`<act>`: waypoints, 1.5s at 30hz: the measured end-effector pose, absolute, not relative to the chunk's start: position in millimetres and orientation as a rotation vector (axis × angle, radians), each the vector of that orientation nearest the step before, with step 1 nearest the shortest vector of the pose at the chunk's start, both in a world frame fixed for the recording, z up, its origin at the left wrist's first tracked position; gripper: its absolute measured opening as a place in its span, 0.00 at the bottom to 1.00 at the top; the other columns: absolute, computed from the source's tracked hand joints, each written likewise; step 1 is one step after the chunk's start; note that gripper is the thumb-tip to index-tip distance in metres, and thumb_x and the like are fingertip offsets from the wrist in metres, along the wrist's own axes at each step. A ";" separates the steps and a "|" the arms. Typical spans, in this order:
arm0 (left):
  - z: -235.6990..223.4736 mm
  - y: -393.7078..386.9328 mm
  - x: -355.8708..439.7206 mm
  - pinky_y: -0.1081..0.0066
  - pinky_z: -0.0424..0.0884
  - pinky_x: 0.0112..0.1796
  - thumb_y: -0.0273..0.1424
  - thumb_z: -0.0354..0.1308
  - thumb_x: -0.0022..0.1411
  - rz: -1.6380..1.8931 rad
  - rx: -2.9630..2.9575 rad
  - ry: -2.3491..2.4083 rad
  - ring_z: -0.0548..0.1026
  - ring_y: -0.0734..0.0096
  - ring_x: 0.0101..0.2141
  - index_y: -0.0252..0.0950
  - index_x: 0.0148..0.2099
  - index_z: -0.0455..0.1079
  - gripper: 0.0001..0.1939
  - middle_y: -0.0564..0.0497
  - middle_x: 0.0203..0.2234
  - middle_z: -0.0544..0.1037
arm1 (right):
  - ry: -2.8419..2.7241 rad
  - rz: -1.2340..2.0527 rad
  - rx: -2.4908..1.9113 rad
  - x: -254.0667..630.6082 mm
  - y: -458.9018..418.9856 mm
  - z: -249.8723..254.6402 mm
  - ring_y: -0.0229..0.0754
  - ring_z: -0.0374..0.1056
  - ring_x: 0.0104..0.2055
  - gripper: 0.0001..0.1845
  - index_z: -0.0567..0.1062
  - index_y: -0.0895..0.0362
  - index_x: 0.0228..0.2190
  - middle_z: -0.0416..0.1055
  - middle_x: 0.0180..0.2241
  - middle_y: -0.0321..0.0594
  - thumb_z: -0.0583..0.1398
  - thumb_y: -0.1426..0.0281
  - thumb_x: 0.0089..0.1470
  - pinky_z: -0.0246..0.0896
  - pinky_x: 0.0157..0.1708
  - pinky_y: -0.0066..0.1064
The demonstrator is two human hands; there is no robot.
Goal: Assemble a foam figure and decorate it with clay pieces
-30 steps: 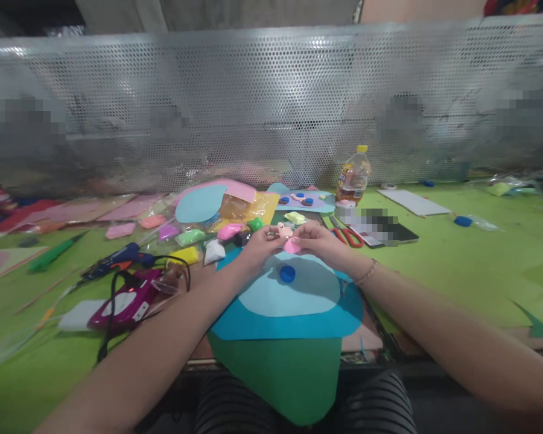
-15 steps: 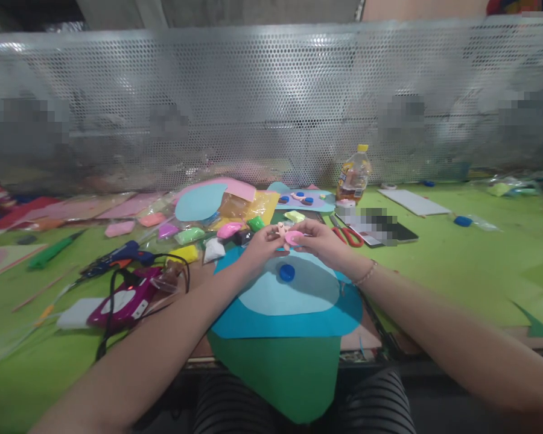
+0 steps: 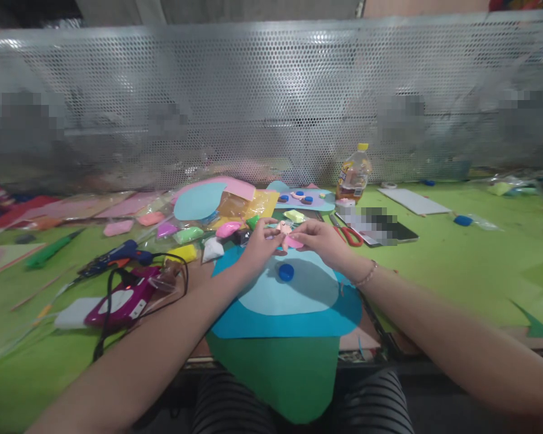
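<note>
Perforated metal screen [image 3: 253,90] stands across the far edge of a lime-green surface [image 3: 457,271], with a bare grey wall above it; between the forearms, the left hand [image 3: 260,244] pinches a small pale figure [image 3: 283,228] between thumb and fingers, while the fingers of the right hand [image 3: 319,240] close on a flat pink piece [image 3: 295,241] right beside it; whether the two pieces are joined is too small to tell. Both are held up in front of the body, over the layered sheets, probably so that each hand can steady its own part and the eyes can follow the fingertips.

Below them a blue disc [image 3: 286,272] lies on a light-blue sheet [image 3: 262,298], likely put there to be within easy reach; that sheet rests on a deeper blue one [image 3: 235,325], and a green sheet [image 3: 289,374] hangs over the near edge, above the lap. Coloured packets [image 3: 228,229] cluster beyond the left hand; a glue gun [image 3: 111,259] and a purple power strip [image 3: 127,301] sit further left, seemingly kept aside with their cords; red-handled scissors [image 3: 353,236] lie past the right hand, and a yellow-capped bottle [image 3: 353,178] stands upright near the screen.
</note>
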State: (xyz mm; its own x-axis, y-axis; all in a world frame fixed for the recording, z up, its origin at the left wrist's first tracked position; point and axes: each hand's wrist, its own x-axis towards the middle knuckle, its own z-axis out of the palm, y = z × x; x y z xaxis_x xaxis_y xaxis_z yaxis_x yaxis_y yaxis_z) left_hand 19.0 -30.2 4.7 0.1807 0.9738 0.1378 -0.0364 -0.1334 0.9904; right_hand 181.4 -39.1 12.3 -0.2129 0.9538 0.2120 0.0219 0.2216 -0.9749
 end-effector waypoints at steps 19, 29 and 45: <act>11.5 -43.5 23.3 0.68 0.74 0.33 0.26 0.56 0.50 1.149 1.406 0.847 0.71 0.75 0.28 0.37 0.31 0.62 0.05 0.56 0.22 0.68 | -1.609 1.000 -0.906 181.7 -43.1 17.3 0.39 0.68 0.33 0.12 0.73 0.58 0.32 0.73 0.31 0.39 0.63 0.65 0.44 0.65 0.34 0.32; 13.7 -49.0 22.0 0.67 0.73 0.35 0.36 0.58 0.53 1.076 1.475 0.757 0.72 0.70 0.33 0.35 0.35 0.67 0.10 0.52 0.23 0.69 | -1.620 0.797 -0.881 180.1 -49.2 23.4 0.35 0.63 0.27 0.12 0.70 0.57 0.26 0.68 0.25 0.35 0.63 0.62 0.45 0.60 0.27 0.30; 13.0 -47.6 24.1 0.66 0.73 0.36 0.38 0.57 0.55 1.111 1.495 0.831 0.73 0.68 0.35 0.36 0.34 0.67 0.11 0.52 0.22 0.70 | -1.667 0.897 -0.856 180.5 -50.5 25.2 0.36 0.67 0.29 0.07 0.72 0.58 0.29 0.71 0.27 0.37 0.61 0.66 0.48 0.64 0.30 0.30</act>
